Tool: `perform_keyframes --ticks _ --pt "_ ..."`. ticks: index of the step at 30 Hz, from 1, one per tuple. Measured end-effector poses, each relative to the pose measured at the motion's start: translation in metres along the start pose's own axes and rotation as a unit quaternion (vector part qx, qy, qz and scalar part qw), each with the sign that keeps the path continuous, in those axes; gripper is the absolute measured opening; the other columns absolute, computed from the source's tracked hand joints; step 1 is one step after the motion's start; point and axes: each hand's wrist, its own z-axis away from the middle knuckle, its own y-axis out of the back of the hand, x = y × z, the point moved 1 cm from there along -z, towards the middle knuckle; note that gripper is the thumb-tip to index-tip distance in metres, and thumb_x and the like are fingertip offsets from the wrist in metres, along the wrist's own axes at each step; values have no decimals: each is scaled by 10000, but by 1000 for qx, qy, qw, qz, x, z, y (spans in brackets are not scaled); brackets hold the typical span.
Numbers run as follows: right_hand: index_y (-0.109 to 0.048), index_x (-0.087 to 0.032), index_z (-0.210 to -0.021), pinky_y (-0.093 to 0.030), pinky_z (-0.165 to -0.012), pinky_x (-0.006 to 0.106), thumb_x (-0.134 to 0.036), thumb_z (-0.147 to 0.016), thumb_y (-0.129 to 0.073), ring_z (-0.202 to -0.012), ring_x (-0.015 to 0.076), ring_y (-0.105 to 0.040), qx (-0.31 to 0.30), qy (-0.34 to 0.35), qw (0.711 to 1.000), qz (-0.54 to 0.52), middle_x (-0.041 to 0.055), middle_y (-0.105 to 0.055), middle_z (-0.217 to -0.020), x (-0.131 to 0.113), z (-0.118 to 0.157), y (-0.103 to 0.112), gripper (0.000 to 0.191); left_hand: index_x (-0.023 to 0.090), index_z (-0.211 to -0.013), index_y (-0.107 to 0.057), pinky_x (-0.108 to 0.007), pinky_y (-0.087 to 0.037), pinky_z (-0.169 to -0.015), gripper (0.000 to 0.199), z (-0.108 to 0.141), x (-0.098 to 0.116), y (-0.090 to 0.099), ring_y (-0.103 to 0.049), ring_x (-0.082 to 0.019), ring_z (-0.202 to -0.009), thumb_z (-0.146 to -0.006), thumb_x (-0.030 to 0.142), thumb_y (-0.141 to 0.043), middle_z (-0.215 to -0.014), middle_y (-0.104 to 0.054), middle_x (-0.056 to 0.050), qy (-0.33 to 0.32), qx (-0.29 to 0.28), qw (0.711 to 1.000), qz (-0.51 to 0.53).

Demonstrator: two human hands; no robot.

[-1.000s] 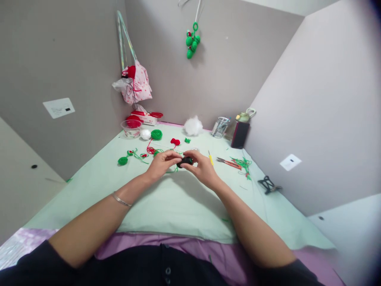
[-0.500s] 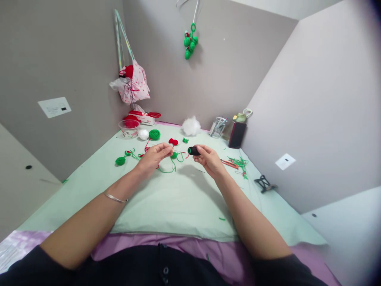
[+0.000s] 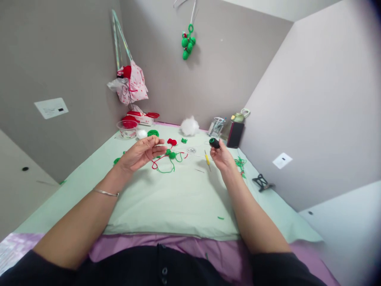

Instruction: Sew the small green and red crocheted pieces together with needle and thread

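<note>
As hands [image 3: 139, 153] part vs 0.5 s ago, our R hand [image 3: 222, 158] grips dark spool [image 3: 214, 143], lifted rightward; L fingers loosely pinched, thread likely drawn out.

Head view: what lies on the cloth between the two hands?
Between left hand and right hand: green-and-red yarn pieces and a yellow-handled hook.

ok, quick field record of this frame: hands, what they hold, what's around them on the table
right hand: raised, fingers closed on a small black spool with a green end
left hand: raised, palm up, fingers loosely curled; whether it pinches a thread is too fine to tell
between hands: green and red yarn pieces on the pale green cloth
near right hand: yellow-handled hook
far edge: white stuffing, clear cup, plastic bowl
wall: hanging green crochet bunch
</note>
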Motion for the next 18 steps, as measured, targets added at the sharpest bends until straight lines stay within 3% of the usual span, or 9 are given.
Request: perform_keyframes --ticks 3,9,11,14,18 --pt "-612 -166 -822 -413 -384 97 -403 -1000 -597 -478 39 -538 28 15 999 5 1 -672 -695 -6 -7 8 297 157 -779 -637 -248 -570 -668 305 4 2 3 -700 -118 -659 -784 382 -844 -942 -704 -37 43 -53 996 -50" --pt "-635 -159 -830 -414 -395 83 -455 -1013 -556 -479 32 -518 47 44 998 -18 1 -659 -675 -17 -14 17 357 176 -710 -630 -273 -419 -403 353 18 7 6 -541 -103 -343 -767 469 -818 -772 -677 -65 200 -209 947 -140" --pt "-636 -160 -827 -407 -385 83 -476 -1004 -564 -464 32 -500 53 46 997 -27 -3 -649 -660 -19 -15 18 369 178 -670 -617 -256 -332 -329 395 23 12 7 -488 -91 -285 -746 509 -819 -716 -664 -70 223 -236 934 -146" --pt "-630 -164 -828 -404 -378 82 -505 -988 -579 -457 32 -494 61 54 996 -33 -8 -644 -655 -22 -18 20 380 182 -622 -588 -218 -208 -273 416 29 23 13 -414 -50 -238 -729 506 -826 -665 -647 -51 205 -217 942 -151" --pt "-612 -162 -827 -414 -385 85 -466 -1022 -534 -469 36 -519 77 64 994 -53 -18 -627 -626 -26 -20 25 369 164 -598 -527 -136 -163 -273 439 42 48 39 -342 15 -208 -726 469 -815 -632 -627 35 106 -143 973 -148"
